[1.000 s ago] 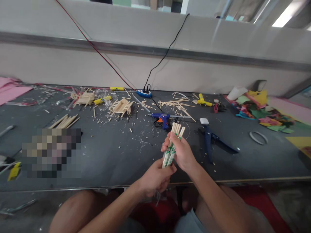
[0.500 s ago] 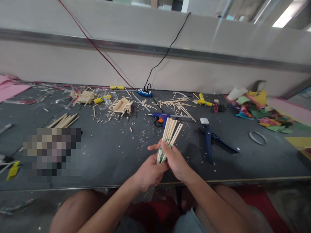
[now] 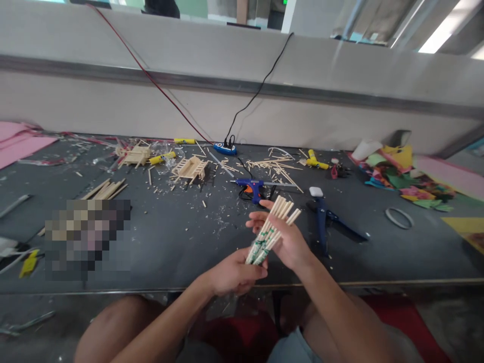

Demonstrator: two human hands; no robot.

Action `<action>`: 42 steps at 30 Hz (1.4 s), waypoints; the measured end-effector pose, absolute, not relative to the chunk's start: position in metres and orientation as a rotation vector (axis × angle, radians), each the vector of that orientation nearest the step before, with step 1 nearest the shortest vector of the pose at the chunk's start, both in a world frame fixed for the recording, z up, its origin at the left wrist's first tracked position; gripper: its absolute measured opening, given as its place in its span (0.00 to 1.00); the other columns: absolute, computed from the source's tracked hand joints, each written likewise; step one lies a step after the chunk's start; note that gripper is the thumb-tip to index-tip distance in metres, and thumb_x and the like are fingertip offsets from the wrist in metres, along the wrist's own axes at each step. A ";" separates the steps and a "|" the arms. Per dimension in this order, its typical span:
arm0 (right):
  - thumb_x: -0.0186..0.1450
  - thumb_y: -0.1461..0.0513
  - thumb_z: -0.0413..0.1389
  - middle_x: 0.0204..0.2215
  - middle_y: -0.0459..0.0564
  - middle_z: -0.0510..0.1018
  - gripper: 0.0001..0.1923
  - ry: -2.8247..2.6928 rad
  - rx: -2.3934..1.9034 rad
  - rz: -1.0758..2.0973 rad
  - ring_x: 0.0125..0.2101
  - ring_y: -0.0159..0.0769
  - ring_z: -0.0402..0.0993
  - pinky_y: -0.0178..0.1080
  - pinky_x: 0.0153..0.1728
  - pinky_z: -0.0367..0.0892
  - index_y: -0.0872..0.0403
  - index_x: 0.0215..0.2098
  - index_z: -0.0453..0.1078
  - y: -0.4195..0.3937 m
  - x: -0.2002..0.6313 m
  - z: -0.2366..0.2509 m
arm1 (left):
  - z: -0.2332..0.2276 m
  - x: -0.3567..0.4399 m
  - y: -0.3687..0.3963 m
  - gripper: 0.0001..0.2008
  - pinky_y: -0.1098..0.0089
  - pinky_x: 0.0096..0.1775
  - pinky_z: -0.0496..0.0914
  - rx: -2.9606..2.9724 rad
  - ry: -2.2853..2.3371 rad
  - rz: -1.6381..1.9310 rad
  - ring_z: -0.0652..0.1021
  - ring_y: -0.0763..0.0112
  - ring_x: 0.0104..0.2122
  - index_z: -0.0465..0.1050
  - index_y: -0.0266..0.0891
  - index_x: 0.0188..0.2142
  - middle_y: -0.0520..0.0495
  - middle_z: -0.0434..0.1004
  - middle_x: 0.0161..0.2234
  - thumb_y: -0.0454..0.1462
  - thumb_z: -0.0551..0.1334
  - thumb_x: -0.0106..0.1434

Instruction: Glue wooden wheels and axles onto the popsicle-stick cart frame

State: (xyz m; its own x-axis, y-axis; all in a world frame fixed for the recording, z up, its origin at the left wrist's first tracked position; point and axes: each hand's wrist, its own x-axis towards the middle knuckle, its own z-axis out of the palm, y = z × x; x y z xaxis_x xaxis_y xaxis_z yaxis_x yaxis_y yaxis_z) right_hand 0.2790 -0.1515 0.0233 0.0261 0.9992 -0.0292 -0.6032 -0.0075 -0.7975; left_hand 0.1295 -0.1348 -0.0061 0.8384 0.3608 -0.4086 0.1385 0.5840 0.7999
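A bundle of wooden chopsticks [image 3: 262,244], tilted up to the right, is between my two hands above the table's front edge. Clear wrapping with green print seems to cover its lower part. My left hand [image 3: 236,272] is closed around the bottom end, thumb across the front. Higher up, my right hand [image 3: 289,241] grips the bundle with the thumb in front, its other fingers reaching out behind the sticks. Just beyond the bundle lies a blue glue gun [image 3: 254,187] with an orange trigger. To the right rests a dark blue cutter tool [image 3: 323,222] with spread handles.
Two small stick structures, one a tray-like model [image 3: 190,168], stand at the back left. Loose sticks [image 3: 276,165] and scraps litter the dark table [image 3: 170,242]. A blue power strip [image 3: 225,148] sits by the wall. Coloured paper [image 3: 401,169] is piled right; more sticks [image 3: 106,189] lie left.
My right hand has slid up the bundle and its fingers have opened out behind it. The bundle leans further right, with more of the green print showing. The view has shifted slightly.
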 end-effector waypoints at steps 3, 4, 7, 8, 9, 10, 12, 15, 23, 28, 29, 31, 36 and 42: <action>0.63 0.55 0.51 0.27 0.45 0.75 0.12 -0.580 -0.612 1.427 0.29 0.34 0.73 0.38 0.32 0.67 0.51 0.41 0.67 -0.148 0.284 0.032 | -0.007 0.135 -0.136 0.10 0.80 0.12 0.51 0.934 0.547 0.100 0.55 0.83 0.09 0.61 0.39 0.32 0.63 0.54 0.11 0.36 0.62 0.52; 0.63 0.53 0.50 0.23 0.43 0.73 0.12 -0.558 -0.578 1.434 0.26 0.32 0.71 0.38 0.31 0.66 0.52 0.38 0.67 -0.147 0.285 0.035 | -0.007 0.137 -0.136 0.10 0.80 0.12 0.51 0.933 0.535 0.089 0.54 0.83 0.09 0.61 0.39 0.32 0.64 0.53 0.11 0.36 0.62 0.52; 0.63 0.50 0.49 0.15 0.39 0.64 0.16 -0.519 -0.535 1.466 0.18 0.27 0.63 0.35 0.26 0.64 0.53 0.27 0.65 -0.143 0.288 0.039 | -0.008 0.142 -0.138 0.09 0.79 0.12 0.51 0.946 0.532 0.070 0.53 0.82 0.09 0.60 0.39 0.32 0.64 0.52 0.10 0.36 0.61 0.53; 0.63 0.49 0.49 0.13 0.38 0.60 0.19 -0.503 -0.536 1.474 0.15 0.25 0.59 0.34 0.24 0.63 0.53 0.23 0.62 -0.142 0.289 0.039 | -0.009 0.143 -0.139 0.09 0.79 0.12 0.50 0.964 0.546 0.070 0.53 0.82 0.10 0.60 0.39 0.32 0.63 0.52 0.11 0.36 0.60 0.53; 0.62 0.48 0.49 0.11 0.37 0.57 0.21 -0.482 -0.539 1.474 0.13 0.24 0.55 0.32 0.22 0.62 0.54 0.21 0.59 -0.140 0.292 0.039 | -0.009 0.144 -0.141 0.08 0.79 0.13 0.50 0.991 0.566 0.075 0.53 0.82 0.11 0.60 0.39 0.33 0.63 0.53 0.11 0.37 0.60 0.54; 0.62 0.47 0.49 0.10 0.36 0.54 0.22 -0.457 -0.545 1.464 0.12 0.24 0.51 0.31 0.19 0.59 0.54 0.19 0.57 -0.139 0.295 0.039 | -0.009 0.145 -0.144 0.08 0.79 0.13 0.50 1.026 0.587 0.085 0.53 0.82 0.11 0.60 0.39 0.34 0.62 0.53 0.12 0.38 0.59 0.55; 0.61 0.47 0.51 0.09 0.34 0.50 0.23 -0.406 -0.561 1.422 0.11 0.22 0.44 0.29 0.16 0.55 0.53 0.18 0.54 -0.136 0.304 0.039 | -0.008 0.147 -0.149 0.09 0.79 0.14 0.50 1.112 0.621 0.106 0.54 0.82 0.13 0.61 0.39 0.35 0.61 0.54 0.15 0.40 0.58 0.57; 0.60 0.47 0.52 0.09 0.34 0.48 0.24 -0.355 -0.607 1.337 0.11 0.22 0.40 0.28 0.14 0.52 0.53 0.18 0.52 -0.133 0.319 0.039 | -0.004 0.148 -0.155 0.10 0.79 0.16 0.52 1.252 0.647 0.113 0.56 0.82 0.15 0.60 0.39 0.34 0.60 0.54 0.18 0.43 0.56 0.59; 0.59 0.46 0.53 0.10 0.34 0.46 0.24 -0.348 -0.732 1.227 0.11 0.23 0.42 0.28 0.13 0.53 0.52 0.18 0.51 -0.128 0.335 0.037 | 0.000 0.145 -0.149 0.15 0.78 0.16 0.53 1.453 0.694 0.069 0.59 0.80 0.16 0.57 0.39 0.31 0.59 0.55 0.18 0.49 0.52 0.60; 0.60 0.49 0.53 0.10 0.33 0.46 0.23 -0.324 -0.724 1.176 0.10 0.22 0.41 0.27 0.13 0.54 0.53 0.18 0.51 -0.127 0.353 0.041 | 0.002 0.134 -0.152 0.17 0.79 0.17 0.54 1.542 0.697 -0.045 0.59 0.79 0.17 0.63 0.38 0.30 0.57 0.55 0.17 0.50 0.50 0.61; 0.60 0.49 0.53 0.10 0.33 0.46 0.23 -0.316 -0.722 1.170 0.10 0.22 0.41 0.27 0.12 0.52 0.53 0.18 0.51 -0.127 0.358 0.042 | 0.003 0.132 -0.153 0.18 0.79 0.17 0.54 1.552 0.695 -0.073 0.59 0.78 0.17 0.64 0.38 0.30 0.57 0.55 0.17 0.50 0.49 0.61; 0.61 0.50 0.52 0.10 0.33 0.47 0.23 -0.301 -0.724 1.175 0.10 0.21 0.41 0.26 0.10 0.49 0.53 0.18 0.51 -0.128 0.366 0.043 | 0.003 0.130 -0.155 0.20 0.78 0.18 0.55 1.557 0.691 -0.113 0.60 0.78 0.17 0.66 0.38 0.31 0.57 0.56 0.17 0.51 0.48 0.61; 0.60 0.50 0.53 0.10 0.33 0.47 0.23 -0.299 -0.757 1.150 0.09 0.21 0.41 0.26 0.08 0.45 0.53 0.18 0.51 -0.129 0.377 0.042 | 0.003 0.128 -0.160 0.20 0.77 0.23 0.57 1.573 0.592 -0.158 0.61 0.77 0.20 0.69 0.37 0.32 0.55 0.59 0.20 0.49 0.48 0.62; 0.59 0.50 0.55 0.09 0.33 0.46 0.23 -0.278 -0.780 1.105 0.09 0.21 0.41 0.26 0.08 0.46 0.53 0.18 0.50 -0.129 0.386 0.037 | -0.027 0.102 -0.182 0.15 0.76 0.25 0.57 1.747 0.511 -0.279 0.61 0.75 0.22 0.69 0.40 0.29 0.54 0.59 0.21 0.46 0.50 0.61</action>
State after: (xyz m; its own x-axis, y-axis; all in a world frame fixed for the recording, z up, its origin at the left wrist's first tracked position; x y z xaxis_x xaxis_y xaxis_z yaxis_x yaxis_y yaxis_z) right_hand 0.3857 -0.1286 0.0366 0.4479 0.8780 -0.1687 -0.6932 0.2219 -0.6857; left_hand 0.1018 -0.1816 -0.0272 0.8736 0.1875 -0.4491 0.4792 -0.1698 0.8611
